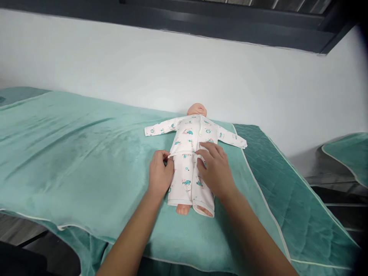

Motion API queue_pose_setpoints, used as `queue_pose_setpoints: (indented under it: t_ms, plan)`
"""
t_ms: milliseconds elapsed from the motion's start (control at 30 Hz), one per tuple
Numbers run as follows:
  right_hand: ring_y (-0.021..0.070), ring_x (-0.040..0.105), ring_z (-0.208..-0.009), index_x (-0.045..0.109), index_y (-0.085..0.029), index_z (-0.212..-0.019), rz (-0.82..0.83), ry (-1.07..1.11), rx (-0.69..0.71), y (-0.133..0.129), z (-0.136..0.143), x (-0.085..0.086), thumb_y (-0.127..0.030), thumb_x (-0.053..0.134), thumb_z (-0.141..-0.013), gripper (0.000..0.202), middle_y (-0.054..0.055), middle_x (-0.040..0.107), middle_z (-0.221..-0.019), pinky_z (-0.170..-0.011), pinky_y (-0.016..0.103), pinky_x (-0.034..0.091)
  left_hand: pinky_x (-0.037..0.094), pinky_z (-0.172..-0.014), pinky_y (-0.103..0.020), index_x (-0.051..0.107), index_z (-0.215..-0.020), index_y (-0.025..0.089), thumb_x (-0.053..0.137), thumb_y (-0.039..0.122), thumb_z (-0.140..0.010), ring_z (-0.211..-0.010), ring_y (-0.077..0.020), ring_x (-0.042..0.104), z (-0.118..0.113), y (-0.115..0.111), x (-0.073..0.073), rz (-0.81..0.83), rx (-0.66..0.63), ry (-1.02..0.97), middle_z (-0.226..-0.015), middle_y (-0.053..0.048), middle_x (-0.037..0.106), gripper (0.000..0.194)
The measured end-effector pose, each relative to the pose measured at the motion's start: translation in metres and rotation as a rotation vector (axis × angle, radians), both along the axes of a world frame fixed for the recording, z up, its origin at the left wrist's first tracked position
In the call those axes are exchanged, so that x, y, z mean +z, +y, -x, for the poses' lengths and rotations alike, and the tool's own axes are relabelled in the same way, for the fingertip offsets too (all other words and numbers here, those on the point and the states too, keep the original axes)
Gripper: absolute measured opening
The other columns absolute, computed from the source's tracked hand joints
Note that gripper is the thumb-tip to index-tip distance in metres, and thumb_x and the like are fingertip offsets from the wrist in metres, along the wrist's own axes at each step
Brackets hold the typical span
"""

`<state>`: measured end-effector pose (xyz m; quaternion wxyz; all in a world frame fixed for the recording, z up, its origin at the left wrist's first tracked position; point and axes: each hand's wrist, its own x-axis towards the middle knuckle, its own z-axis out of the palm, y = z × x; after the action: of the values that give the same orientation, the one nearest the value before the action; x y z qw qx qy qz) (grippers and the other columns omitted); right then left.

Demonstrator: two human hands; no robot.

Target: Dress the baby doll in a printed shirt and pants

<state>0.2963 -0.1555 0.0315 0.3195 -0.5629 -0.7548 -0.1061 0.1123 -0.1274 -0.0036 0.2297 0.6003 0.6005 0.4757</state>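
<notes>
A baby doll (197,110) lies on its back, its head toward the wall. It wears a white printed top (188,132) with the sleeves spread out sideways, and matching printed trousers (183,188). One foot (183,209) shows below a trouser leg. My left hand (161,171) pinches the hem of the top at the doll's waist, on the left side. Over the right half of the waist rests my right hand (215,165), its fingers apart and touching the front of the top near the hem.
A green plush blanket (71,165) with pale edging covers the bed under the doll. To the right lies a darker quilted cover (299,199). A white wall (115,65) stands behind, below a dark window frame (201,19). Another green cover (350,153) shows at far right.
</notes>
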Motion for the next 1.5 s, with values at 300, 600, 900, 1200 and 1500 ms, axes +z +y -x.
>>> queue_pose_setpoints:
  t_ms: [300,600,900,1200,1500]
  plan:
    - [0.0244,0.049,-0.131,0.054,-0.024,-0.128,0.006,0.302,0.142,-0.102,-0.002,-0.021,-0.015,0.053,-0.097,0.033,0.007,0.057,-0.137,-0.110,0.051,0.043,0.047,-0.078,-0.031,0.057,-0.097,0.021,0.049,0.016,-0.091,-0.087,-0.0177,0.058,0.028,-0.077,-0.018,-0.098,-0.104,0.206,-0.096,-0.003,0.059,0.011]
    - [0.0356,0.032,-0.143,0.058,-0.025,-0.123,0.095,0.136,0.040,-0.131,0.031,-0.037,-0.010,0.052,-0.091,0.036,0.010,0.040,-0.153,-0.110,0.067,0.034,0.045,-0.083,-0.037,0.058,-0.112,0.024,0.059,0.027,-0.091,-0.095,-0.0229,0.057,0.029,-0.118,-0.021,-0.079,-0.226,0.378,-0.102,-0.003,0.065,0.022]
    - [0.0336,0.036,-0.140,0.061,-0.022,-0.091,0.069,0.135,0.054,-0.108,0.034,-0.014,-0.012,0.057,-0.088,0.011,0.008,0.053,-0.141,-0.114,0.068,0.025,0.044,-0.074,-0.031,0.060,-0.095,0.022,0.052,0.028,-0.095,-0.082,-0.0177,0.057,0.023,-0.124,-0.009,0.008,-0.192,0.200,-0.088,0.000,0.063,0.010]
    - [0.0298,0.039,-0.138,0.056,-0.022,-0.088,0.058,0.347,0.129,-0.119,0.032,-0.017,-0.013,0.057,-0.090,0.009,0.008,0.058,-0.132,-0.114,0.062,0.032,0.045,-0.071,-0.028,0.053,-0.089,0.021,0.057,0.025,-0.092,-0.080,-0.0155,0.055,0.017,-0.145,-0.017,-0.176,-0.064,0.151,-0.087,-0.001,0.056,0.007]
    - [0.0278,0.038,-0.138,0.057,-0.022,-0.086,0.108,0.472,0.133,-0.119,0.035,-0.027,-0.010,0.054,-0.090,0.013,0.007,0.056,-0.132,-0.110,0.056,0.042,0.045,-0.075,-0.036,0.062,-0.111,0.023,0.068,0.035,-0.087,-0.088,-0.0229,0.061,-0.006,-0.152,-0.028,-0.165,-0.006,0.398,-0.095,-0.004,0.063,0.027]
